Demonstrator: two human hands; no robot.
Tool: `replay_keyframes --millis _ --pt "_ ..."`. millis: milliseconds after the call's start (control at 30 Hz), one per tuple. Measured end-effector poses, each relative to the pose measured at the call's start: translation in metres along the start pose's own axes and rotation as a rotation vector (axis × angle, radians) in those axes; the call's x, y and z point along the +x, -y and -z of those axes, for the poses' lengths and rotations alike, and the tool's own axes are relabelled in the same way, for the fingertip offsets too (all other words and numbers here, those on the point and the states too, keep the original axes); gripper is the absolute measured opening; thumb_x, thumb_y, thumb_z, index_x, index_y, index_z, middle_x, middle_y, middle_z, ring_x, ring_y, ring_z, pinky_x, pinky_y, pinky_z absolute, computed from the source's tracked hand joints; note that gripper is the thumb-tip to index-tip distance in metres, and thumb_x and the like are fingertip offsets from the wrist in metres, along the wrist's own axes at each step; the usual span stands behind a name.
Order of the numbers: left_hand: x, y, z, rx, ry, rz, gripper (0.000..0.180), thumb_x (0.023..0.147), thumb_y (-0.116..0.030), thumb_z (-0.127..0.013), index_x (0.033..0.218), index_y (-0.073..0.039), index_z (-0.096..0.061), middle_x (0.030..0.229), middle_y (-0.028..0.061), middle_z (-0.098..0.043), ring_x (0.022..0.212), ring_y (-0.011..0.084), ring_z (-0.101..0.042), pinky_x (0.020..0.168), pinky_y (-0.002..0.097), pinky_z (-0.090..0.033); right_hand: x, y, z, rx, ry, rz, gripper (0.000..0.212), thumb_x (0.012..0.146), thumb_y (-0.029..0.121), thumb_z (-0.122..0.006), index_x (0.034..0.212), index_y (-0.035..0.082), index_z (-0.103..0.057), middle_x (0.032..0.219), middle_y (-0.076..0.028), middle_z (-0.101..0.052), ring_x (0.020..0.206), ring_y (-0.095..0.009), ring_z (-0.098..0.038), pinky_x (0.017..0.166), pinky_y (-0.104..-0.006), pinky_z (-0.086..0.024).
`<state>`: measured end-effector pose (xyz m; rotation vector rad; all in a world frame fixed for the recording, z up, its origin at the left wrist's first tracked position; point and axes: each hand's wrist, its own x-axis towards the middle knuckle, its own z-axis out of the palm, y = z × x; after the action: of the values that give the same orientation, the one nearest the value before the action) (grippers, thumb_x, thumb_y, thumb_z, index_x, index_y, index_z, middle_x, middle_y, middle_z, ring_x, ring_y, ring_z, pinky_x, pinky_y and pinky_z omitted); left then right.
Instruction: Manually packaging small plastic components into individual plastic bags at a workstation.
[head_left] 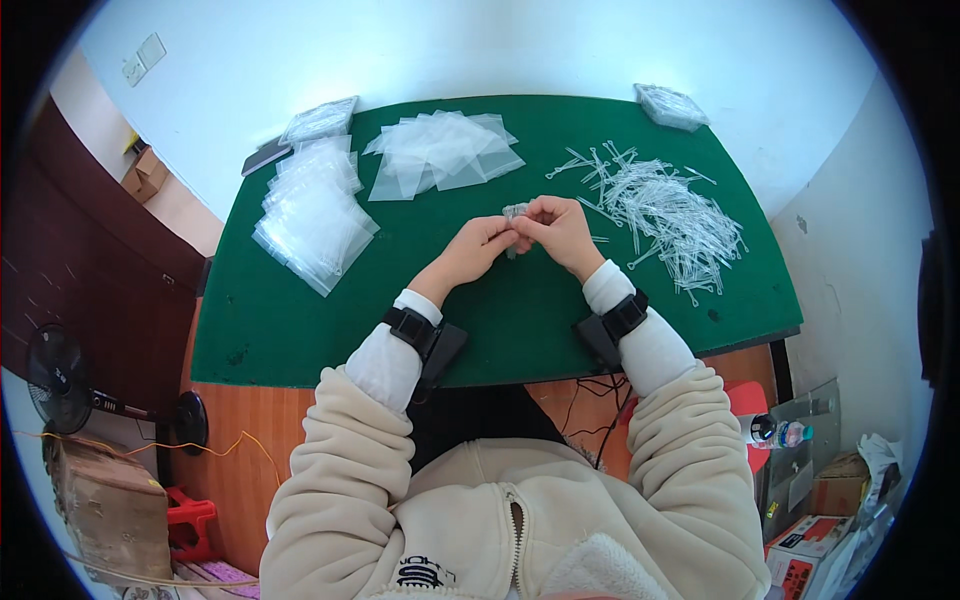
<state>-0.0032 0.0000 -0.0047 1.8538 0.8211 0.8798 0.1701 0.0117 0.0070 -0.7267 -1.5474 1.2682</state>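
Over the middle of the green table, my left hand (470, 250) and my right hand (562, 235) meet with fingers closed. Between their fingertips is a small bundle of clear plastic sticks (515, 211), partly hidden by the fingers. To the right of my right hand spreads a large loose pile of similar clear plastic sticks (675, 215), some with a small loop at one end. Beyond my hands lies a fanned heap of clear flat plastic bags (440, 150). A second heap of clear bags (315, 220) is on the left, nearest my left hand.
The green table (440, 340) stands against a white wall. Filled clear packs lie at its back left (320, 120) and back right (672, 107) corners, with a dark flat object (265, 157) beside the left one. A black fan (60, 375) and cardboard box (110, 500) are at left.
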Motion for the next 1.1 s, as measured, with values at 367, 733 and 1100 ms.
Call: replay_keyframes --millis 367,733,1100 --pt "-0.001 -0.010 -0.004 -0.382 0.035 0.102 0.024 0.093 -0.015 -0.042 0.105 0.000 -0.054 0.093 0.0071 -0.062 0.086 0.0147 -0.060 0.077 0.0275 -0.047 -0.003 0.006 0.000 0.080 -0.078 -0.007 0.006 0.076 0.004 -0.062 0.074 -0.001 -0.060 0.066 -0.003 -0.059 0.055 -0.007 -0.052 0.051 -0.0194 -0.041" --pt "-0.002 -0.017 -0.004 -0.443 -0.033 0.113 0.025 0.093 -0.018 -0.043 0.106 0.000 -0.054 0.098 0.0097 -0.062 0.086 0.0167 -0.061 0.077 0.0280 -0.048 -0.001 0.004 0.003 0.125 -0.083 -0.017 0.006 0.078 0.007 -0.062 0.078 0.002 -0.062 0.071 -0.001 -0.059 0.062 -0.006 -0.052 0.055 -0.0192 -0.041" --pt "-0.002 -0.016 -0.005 -0.457 -0.064 0.085 0.027 0.093 -0.018 -0.042 0.109 0.001 -0.053 0.098 0.0103 -0.062 0.086 0.0173 -0.061 0.078 0.0288 -0.049 0.000 -0.002 0.005 0.195 -0.094 -0.063 0.011 0.081 0.011 -0.062 0.087 0.001 -0.064 0.076 0.000 -0.059 0.062 -0.005 -0.051 0.056 -0.0196 -0.045"
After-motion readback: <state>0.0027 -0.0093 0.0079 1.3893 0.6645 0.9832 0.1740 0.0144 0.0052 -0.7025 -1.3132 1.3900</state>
